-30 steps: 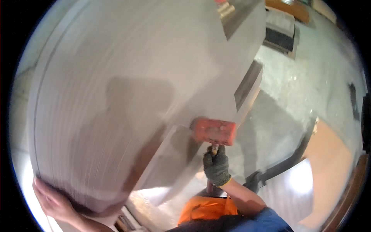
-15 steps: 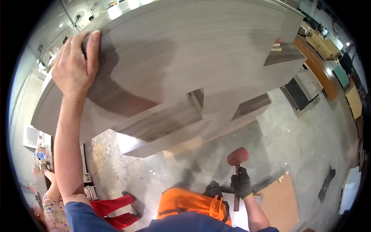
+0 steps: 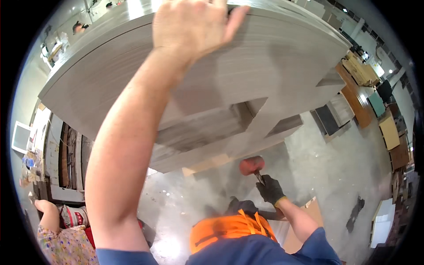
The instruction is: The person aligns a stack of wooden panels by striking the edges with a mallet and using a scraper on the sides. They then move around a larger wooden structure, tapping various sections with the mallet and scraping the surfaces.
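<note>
My bare left hand (image 3: 194, 24) lies over the top edge of a large grey wood-grain cabinet (image 3: 119, 75), its thumb spread and its fingertips cut off by the upper edge of the picture. A dark glove with a yellow cuff covers my right hand (image 3: 270, 190), which is closed round the handle of a rubber mallet with a red head (image 3: 251, 165). The mallet is held low in front of the cabinet, apart from it. Rectangular openings show in the cabinet's near face, one with an inner panel (image 3: 249, 112).
A person in a flowered top (image 3: 66, 243) is at the lower left. A cardboard sheet (image 3: 304, 234) lies on the concrete floor (image 3: 322, 172) by my right arm. Stacked boards (image 3: 391, 132) line the right side, and a small dark-fronted box (image 3: 327, 119) stands beyond the cabinet.
My left hand has slid to the right along the cabinet's top edge. My right hand and the mallet have shifted slightly left and up, with the mallet tilting. The view has shifted too.
</note>
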Motion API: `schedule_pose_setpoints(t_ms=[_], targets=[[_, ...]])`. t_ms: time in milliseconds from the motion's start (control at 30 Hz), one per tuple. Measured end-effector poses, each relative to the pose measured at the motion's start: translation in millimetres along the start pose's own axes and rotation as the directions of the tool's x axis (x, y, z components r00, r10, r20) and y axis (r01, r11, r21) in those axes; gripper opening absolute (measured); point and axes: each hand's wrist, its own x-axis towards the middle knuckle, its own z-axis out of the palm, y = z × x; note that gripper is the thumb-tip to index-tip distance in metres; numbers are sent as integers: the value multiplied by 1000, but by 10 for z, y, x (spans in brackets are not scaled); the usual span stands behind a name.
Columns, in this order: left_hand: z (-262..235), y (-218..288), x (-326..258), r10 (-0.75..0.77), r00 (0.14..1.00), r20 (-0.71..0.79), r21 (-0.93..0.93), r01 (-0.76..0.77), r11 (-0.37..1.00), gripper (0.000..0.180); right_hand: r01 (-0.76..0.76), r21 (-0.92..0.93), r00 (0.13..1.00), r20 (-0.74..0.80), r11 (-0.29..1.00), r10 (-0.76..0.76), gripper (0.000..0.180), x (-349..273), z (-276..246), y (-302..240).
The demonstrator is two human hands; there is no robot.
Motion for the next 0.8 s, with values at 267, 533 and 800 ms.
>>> schedule_pose_setpoints(t_ms=[267, 533, 800], targets=[[43, -59, -20, 65, 990, -127, -55, -73, 996, 32, 449, -381, 824, -173, 808, -540, 23, 892, 306, -591], [51, -10, 33, 98, 977, -191, -40, -108, 993, 27, 538, -641, 767, 103, 548, -633, 24, 1734, 9, -677], [110, -98, 7, 91, 970, -226, -23, -99, 995, 26, 412, -372, 904, 49, 832, -426, 24, 1655, 80, -1166]])
